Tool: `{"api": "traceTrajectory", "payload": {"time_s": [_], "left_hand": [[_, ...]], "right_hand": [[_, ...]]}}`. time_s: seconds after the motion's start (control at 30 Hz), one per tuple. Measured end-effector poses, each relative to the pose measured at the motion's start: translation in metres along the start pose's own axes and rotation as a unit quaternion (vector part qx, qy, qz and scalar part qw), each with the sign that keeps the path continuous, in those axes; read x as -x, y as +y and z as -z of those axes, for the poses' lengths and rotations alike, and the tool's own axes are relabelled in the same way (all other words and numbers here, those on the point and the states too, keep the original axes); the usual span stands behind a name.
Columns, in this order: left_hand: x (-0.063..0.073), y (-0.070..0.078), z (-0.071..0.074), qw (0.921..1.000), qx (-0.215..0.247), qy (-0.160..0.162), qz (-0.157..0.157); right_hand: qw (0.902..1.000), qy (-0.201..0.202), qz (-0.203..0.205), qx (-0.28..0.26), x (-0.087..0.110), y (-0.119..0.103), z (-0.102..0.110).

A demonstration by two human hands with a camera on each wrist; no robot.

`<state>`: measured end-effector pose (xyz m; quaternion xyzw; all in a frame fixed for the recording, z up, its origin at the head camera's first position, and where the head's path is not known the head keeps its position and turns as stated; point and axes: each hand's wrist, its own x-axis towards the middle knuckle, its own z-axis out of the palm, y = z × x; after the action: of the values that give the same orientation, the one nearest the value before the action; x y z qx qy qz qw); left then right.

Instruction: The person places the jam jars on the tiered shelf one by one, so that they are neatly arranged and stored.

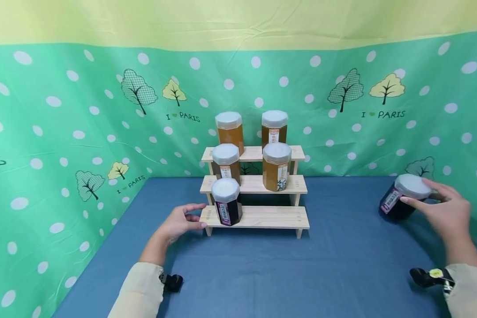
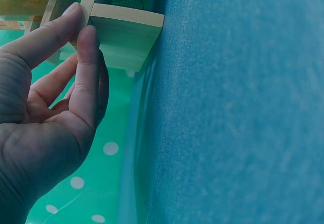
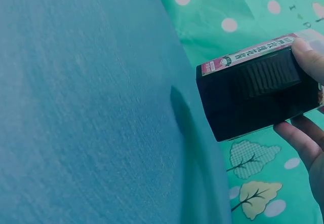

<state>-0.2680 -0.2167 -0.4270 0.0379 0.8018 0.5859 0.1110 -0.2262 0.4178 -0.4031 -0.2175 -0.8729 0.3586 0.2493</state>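
My right hand [image 1: 447, 207] holds a dark jar [image 1: 397, 207] near its white lid, thumb on one side and fingers on the other. In the right wrist view the dark jar [image 3: 253, 87] is tilted, its base apart from the blue cloth and its shadow. At the left end of a three-step wooden stand [image 1: 270, 217], my left hand [image 1: 180, 223] pinches the edge of the lowest board. Another dark jar [image 1: 227, 207] stands on that board's left part. In the left wrist view, thumb and fingers [image 2: 87, 57] meet the board's end.
Amber jars with white lids stand on the upper steps: two on the middle one, including a jar [image 1: 276, 170] at right, and two on top, including a jar [image 1: 229, 132] at left. A blue cloth [image 1: 254, 274] covers the table. Behind hangs a green dotted curtain [image 1: 254, 97].
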Motion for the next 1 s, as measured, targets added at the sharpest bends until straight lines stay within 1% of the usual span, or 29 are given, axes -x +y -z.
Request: {"api": "traceTrajectory", "payload": {"time_s": [0.13, 0.27, 0.47, 0.57, 0.83, 1.0], "left_hand": [[-0.001, -0.001, 0.001, 1.0000, 0.000, 0.000, -0.004], [0.000, -0.001, 0.001, 1.0000, 0.002, -0.001, -0.005], [0.001, 0.001, 0.001, 0.9998, 0.006, -0.009, -0.015], [0.001, 0.003, 0.001, 0.9998, 0.008, -0.011, -0.014], [0.002, 0.002, 0.001, 0.9997, 0.006, -0.013, -0.018], [0.000, 0.000, 0.001, 0.9999, 0.008, -0.008, -0.009]], "right_hand": [[0.9997, -0.003, 0.023, -0.002, 0.006, -0.006, 0.002], [0.9994, -0.003, 0.035, -0.009, 0.010, -0.012, 0.002], [0.9980, -0.005, 0.062, -0.012, 0.019, -0.020, 0.003], [0.9969, -0.012, 0.077, -0.012, 0.023, -0.025, 0.004], [0.9922, -0.021, 0.107, -0.060, 0.032, -0.037, 0.006], [0.9862, -0.039, 0.139, -0.081, 0.037, -0.046, 0.009]]}}
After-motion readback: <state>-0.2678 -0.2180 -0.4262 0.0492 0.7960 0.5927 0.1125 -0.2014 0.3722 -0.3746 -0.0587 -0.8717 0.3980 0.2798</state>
